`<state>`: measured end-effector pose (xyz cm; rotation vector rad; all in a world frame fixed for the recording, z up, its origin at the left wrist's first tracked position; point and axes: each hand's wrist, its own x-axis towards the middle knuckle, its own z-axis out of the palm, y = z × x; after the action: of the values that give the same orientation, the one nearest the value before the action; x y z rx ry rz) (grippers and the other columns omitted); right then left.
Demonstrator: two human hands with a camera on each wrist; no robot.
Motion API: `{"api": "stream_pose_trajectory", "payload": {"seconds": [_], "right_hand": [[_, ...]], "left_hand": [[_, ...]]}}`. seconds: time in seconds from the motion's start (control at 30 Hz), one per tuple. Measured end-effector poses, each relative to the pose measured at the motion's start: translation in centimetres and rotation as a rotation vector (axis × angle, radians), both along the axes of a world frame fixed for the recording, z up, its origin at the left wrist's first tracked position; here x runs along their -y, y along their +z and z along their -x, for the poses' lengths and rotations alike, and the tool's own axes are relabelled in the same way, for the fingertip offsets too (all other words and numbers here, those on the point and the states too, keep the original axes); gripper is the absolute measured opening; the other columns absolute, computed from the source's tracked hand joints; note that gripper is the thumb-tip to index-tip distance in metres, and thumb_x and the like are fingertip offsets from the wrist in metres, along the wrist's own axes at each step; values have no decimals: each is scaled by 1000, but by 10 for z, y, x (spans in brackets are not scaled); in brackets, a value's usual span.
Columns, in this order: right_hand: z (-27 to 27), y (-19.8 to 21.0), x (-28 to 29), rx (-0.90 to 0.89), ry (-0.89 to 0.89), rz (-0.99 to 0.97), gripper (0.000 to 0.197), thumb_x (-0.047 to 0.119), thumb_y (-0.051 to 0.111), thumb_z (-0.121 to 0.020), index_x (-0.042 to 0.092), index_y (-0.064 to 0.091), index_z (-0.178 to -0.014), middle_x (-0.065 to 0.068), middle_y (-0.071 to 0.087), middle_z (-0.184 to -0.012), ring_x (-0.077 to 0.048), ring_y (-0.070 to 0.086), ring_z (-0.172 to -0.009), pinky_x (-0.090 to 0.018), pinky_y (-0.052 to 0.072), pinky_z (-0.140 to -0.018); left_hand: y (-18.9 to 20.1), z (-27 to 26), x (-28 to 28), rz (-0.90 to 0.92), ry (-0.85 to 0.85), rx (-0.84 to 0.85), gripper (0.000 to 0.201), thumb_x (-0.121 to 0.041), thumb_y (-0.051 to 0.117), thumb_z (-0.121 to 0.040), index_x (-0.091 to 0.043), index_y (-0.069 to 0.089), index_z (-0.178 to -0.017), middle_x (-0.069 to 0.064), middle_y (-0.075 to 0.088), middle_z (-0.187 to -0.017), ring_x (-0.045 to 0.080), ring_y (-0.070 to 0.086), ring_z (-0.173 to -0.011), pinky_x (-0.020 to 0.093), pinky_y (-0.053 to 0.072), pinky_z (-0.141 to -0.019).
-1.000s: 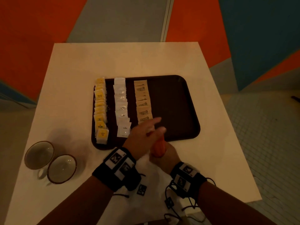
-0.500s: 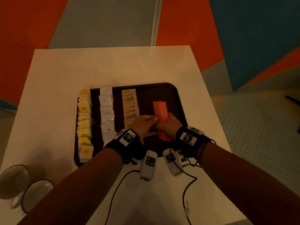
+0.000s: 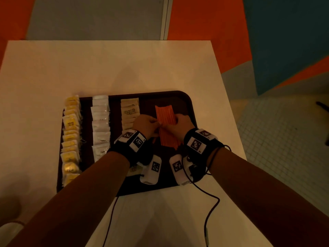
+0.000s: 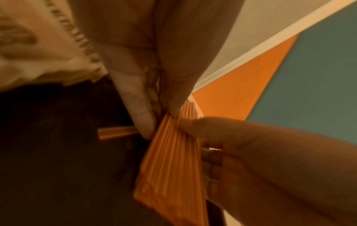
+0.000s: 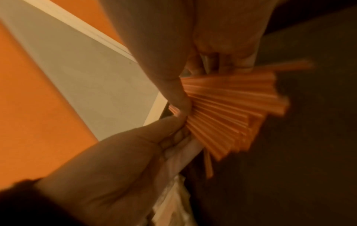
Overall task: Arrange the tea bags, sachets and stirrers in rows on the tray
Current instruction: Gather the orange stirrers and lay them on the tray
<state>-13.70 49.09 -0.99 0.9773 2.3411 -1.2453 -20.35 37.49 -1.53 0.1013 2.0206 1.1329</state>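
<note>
A dark brown tray [image 3: 188,102] holds a row of yellow tea bags [image 3: 70,138] at its left, then white sachets [image 3: 100,122], then beige sachets [image 3: 129,110]. To their right a flat fan of orange stirrers [image 3: 164,114] lies over the tray. My left hand [image 3: 157,123] pinches the fan's left edge between thumb and fingertip [image 4: 146,119]. On the other side my right hand [image 3: 175,120] grips it, thumb [image 5: 179,97] on top and fingers curled beneath. The stirrers [image 5: 231,104] spread wider toward me. One stirrer [image 4: 115,133] sticks out sideways to the left.
The tray sits on a white table [image 3: 106,68], whose right edge runs close to the tray. A pale cup [image 3: 9,230] shows at the bottom left corner. Black cables [image 3: 211,207] trail from my wrist units across the near table.
Both hands carried the stirrer bundle from the tray's near edge to its right part. The bundle, upright before, now lies flat and fanned out wider.
</note>
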Motion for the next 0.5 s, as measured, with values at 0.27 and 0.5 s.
{"api": "stream_pose_trajectory", "payload": {"seconds": [0.27, 0.5], "right_hand": [[-10, -1, -17, -24, 0, -117, 39, 33, 64, -80, 8, 58, -111, -17, 59, -114, -30, 59, -96, -35, 51, -78], [-25, 2, -18, -33, 101, -184, 38, 29, 61, -85, 10, 58, -117, -14, 60, -118, -28, 56, -106, -33, 45, -87]], "left_hand": [[-2, 4, 0, 228, -193, -286, 19, -18, 62, -85, -1, 66, -93, 16, 70, -94, 27, 69, -80, 41, 57, -78], [2, -3, -1, 336, -371, -436, 23, -9, 47, -90, 1, 67, -92, 9, 61, -82, 22, 59, -75, 30, 48, -68]]}}
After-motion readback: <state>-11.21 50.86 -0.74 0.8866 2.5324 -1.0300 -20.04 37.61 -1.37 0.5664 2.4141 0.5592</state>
